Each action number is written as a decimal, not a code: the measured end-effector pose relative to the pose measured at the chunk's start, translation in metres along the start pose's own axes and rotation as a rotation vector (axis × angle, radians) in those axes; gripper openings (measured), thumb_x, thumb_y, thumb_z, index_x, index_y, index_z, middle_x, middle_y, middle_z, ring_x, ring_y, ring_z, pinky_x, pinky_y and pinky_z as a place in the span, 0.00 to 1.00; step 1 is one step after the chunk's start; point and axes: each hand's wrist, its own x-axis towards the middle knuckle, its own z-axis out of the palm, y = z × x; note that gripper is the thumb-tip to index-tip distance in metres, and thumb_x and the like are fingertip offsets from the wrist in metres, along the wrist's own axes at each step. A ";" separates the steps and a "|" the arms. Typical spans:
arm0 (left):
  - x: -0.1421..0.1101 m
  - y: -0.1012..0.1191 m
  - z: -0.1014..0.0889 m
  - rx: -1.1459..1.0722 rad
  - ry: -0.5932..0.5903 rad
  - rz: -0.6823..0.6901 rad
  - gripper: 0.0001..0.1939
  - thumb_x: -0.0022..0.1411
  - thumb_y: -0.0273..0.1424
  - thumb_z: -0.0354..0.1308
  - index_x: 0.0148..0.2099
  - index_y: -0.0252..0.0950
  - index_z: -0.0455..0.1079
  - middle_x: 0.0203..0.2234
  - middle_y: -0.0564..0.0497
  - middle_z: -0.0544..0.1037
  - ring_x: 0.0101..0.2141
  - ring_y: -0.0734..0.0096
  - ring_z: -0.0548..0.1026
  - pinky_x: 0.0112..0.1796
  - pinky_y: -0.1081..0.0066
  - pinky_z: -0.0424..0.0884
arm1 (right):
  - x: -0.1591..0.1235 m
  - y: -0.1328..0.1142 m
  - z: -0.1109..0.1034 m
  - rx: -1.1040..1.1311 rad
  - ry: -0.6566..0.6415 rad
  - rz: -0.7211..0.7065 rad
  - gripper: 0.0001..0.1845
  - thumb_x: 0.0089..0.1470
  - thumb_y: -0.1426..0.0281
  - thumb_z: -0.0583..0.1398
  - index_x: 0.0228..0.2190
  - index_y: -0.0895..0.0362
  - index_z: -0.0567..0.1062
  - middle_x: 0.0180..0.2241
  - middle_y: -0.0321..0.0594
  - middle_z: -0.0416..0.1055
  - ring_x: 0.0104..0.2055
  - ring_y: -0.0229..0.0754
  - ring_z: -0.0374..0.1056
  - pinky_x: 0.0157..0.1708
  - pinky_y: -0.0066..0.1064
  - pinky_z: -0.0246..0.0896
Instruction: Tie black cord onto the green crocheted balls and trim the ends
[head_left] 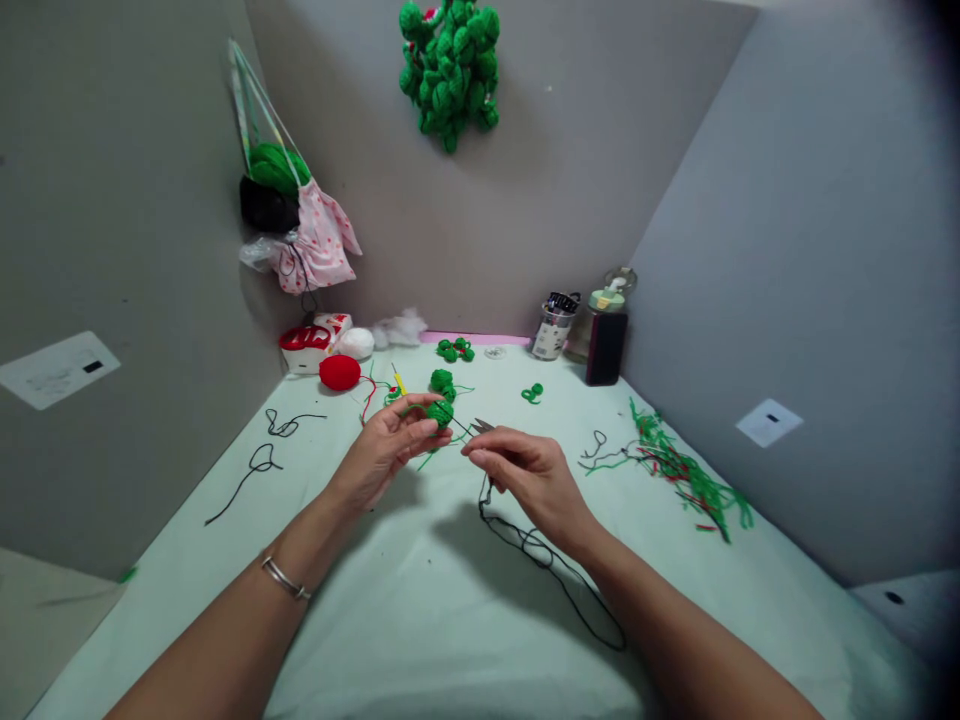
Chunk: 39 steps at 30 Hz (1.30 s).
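Note:
My left hand (397,435) is closed on a small green crocheted ball (440,414), held above the table. From the ball a dark strand of black yarn (551,570) runs to my right hand (529,470), whose thumb and forefinger are pinched on it. The rest of that yarn hangs below my right hand and lies in a loose loop on the cloth. Metal blade tips (482,426) show just beyond my right fingers; whether they are in the hand or on the table I cannot tell. Another green crocheted piece (442,382) sits just behind the ball.
Red yarn (340,373), a yellow-handled hook (399,380) and black strands (259,465) lie left. Green and red yarn scraps (690,475) are heaped right. A pen cup (553,328), phone (607,348) and bottle (606,296) stand behind. Walls enclose the table; green pieces (450,75) hang above.

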 end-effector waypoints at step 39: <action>-0.001 -0.006 0.011 0.194 0.116 0.139 0.19 0.47 0.32 0.74 0.39 0.36 0.71 0.31 0.54 0.79 0.31 0.70 0.80 0.39 0.67 0.75 | -0.001 0.001 0.014 0.054 -0.050 0.111 0.14 0.58 0.60 0.61 0.30 0.59 0.74 0.20 0.32 0.63 0.22 0.33 0.57 0.23 0.26 0.52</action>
